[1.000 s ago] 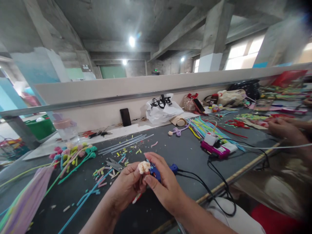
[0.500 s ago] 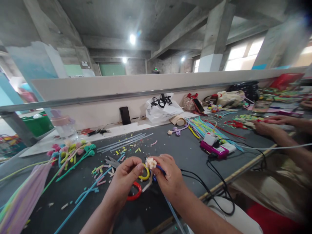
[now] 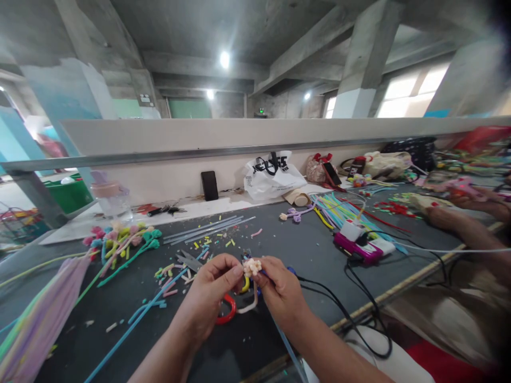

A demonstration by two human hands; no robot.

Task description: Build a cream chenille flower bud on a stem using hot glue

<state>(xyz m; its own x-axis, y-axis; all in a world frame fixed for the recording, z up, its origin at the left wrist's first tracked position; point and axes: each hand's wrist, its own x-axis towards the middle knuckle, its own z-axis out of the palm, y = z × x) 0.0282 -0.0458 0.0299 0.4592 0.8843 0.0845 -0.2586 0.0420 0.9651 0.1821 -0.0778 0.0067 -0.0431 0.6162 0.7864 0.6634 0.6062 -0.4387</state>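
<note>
A small cream-coloured flower cluster point(image 3: 252, 267) is pinched between my two hands above the dark table. My left hand point(image 3: 217, 284) has thumb and forefinger closed at its left side. From the right, my right hand point(image 3: 279, 287) grips the same flower with bent fingers. A pale bent stem point(image 3: 252, 304) hangs beneath it. Scissors lie under my hands, with a red handle loop point(image 3: 228, 311) beside my left hand and grey blades point(image 3: 189, 260) pointing up-left. Short cut pieces of pastel stem point(image 3: 170, 292) are scattered left of my hands.
Finished pastel flowers point(image 3: 120, 242) and a pastel bundle point(image 3: 43, 314) lie left. A phone point(image 3: 209, 185) and white bag point(image 3: 273, 175) stand behind. Right are a purple power strip point(image 3: 357, 250), black cables point(image 3: 339, 303), coloured stems point(image 3: 339, 213) and another person's hands point(image 3: 451, 218).
The camera view has shifted slightly, moving the table contents rightward in the picture. My hands still pinch the flower. The other person's hands have moved, and a pink tool now shows there.
</note>
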